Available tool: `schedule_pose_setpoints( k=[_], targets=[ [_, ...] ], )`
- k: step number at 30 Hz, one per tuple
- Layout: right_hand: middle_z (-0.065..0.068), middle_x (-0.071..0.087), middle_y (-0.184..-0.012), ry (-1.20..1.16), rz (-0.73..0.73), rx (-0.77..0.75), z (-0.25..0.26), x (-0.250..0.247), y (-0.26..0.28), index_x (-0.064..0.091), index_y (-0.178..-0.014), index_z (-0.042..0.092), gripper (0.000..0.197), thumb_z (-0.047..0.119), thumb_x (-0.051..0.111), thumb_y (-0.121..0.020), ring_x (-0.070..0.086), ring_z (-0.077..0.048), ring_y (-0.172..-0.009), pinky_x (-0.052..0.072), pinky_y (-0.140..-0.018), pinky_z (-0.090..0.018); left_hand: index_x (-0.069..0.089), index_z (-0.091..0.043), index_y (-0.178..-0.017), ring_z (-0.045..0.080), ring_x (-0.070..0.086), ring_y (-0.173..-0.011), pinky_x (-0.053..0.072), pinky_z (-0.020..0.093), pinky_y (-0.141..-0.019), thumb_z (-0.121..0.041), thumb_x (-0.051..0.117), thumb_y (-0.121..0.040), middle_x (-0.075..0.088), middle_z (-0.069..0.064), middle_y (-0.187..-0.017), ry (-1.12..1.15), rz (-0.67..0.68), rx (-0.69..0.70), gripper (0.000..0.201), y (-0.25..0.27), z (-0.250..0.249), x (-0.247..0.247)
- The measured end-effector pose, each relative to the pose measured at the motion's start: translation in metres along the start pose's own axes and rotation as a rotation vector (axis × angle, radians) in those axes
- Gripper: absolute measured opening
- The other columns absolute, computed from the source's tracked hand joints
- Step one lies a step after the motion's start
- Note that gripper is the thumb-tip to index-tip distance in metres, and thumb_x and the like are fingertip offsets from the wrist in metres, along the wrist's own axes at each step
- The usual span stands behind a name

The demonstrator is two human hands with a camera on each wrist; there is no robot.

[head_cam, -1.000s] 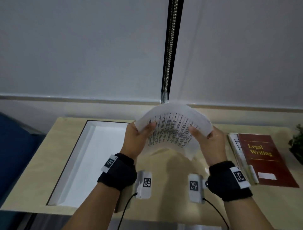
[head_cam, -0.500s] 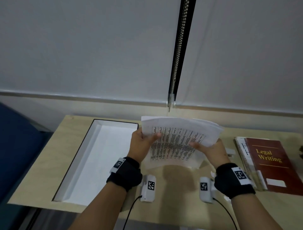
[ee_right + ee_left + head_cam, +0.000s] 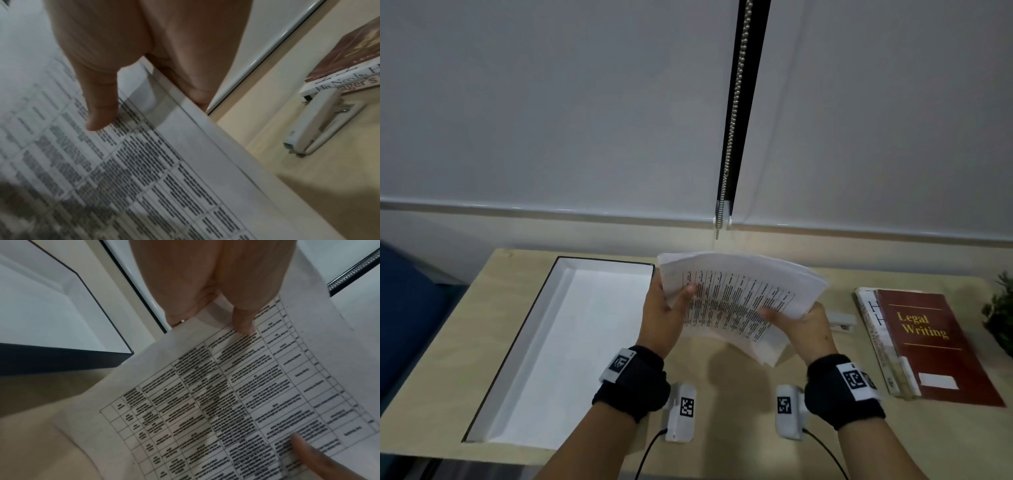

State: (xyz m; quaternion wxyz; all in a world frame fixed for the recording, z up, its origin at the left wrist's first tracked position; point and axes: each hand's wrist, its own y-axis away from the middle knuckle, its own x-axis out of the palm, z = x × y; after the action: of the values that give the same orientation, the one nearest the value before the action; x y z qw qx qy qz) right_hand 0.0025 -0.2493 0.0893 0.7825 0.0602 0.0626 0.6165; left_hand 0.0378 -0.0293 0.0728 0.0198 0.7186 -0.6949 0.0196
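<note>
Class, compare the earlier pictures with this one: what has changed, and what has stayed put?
The stack of paper has straightened from a bowed arch and sunk toward the desk. The left hand and right hand still grip its two sides. The box and books lie as before.

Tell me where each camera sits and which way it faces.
Head: on the head, facing forward and down at the desk, white box and paper stack; forearms, left grip and right grip show.
Left wrist: along the left palm toward the stack's printed table and the box corner; the left thumb shows.
Right wrist: along the right palm toward the stack's edge, stapler and books; the right thumb shows.
Shared: all see the stack; head and right wrist share the stapler.
</note>
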Motion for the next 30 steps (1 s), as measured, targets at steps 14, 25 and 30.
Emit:
schedule_pose_setpoints(
  k=[14, 25, 30],
  targets=[
    [0.008, 0.073, -0.076, 0.006, -0.019, -0.067, 0.018, 0.003, -0.015, 0.069, -0.073, 0.030, 0.034, -0.002, 0.080, -0.067, 0.067, 0.004, -0.069, 0.057, -0.067, -0.021, 0.059, -0.018, -0.118, 0.035, 0.064, -0.110, 0.049, 0.065, -0.092, -0.034, 0.059, -0.087, 0.069, 0.014, -0.114, 0.048, -0.006, 0.023, 0.034, -0.012, 0.010, 0.002],
    [0.011, 0.063, -0.095, 0.245, -0.187, -0.505, 0.049, -0.002, -0.007, 0.046, -0.127, 0.040, 0.049, 0.017, 0.064, -0.088, 0.063, -0.001, -0.085, 0.056, -0.073, -0.021, 0.026, -0.012, -0.143, -0.009, 0.054, -0.088, 0.047, 0.013, -0.078, -0.010, 0.057, -0.093, 0.053, -0.021, -0.112, -0.375, -0.023, 0.501, 0.059, -0.018, -0.036, 0.003],
    [0.003, 0.058, -0.123, 0.531, -0.233, -0.724, 0.049, 0.003, -0.010, 0.036, -0.139, 0.027, 0.054, 0.009, 0.057, -0.092, 0.056, 0.000, -0.109, 0.045, -0.093, -0.016, 0.011, -0.052, -0.145, 0.002, 0.056, -0.103, 0.044, 0.012, -0.085, -0.004, 0.059, -0.094, 0.055, 0.009, -0.122, -0.519, -0.023, 0.589, 0.085, -0.017, -0.041, 0.001]
  ],
)
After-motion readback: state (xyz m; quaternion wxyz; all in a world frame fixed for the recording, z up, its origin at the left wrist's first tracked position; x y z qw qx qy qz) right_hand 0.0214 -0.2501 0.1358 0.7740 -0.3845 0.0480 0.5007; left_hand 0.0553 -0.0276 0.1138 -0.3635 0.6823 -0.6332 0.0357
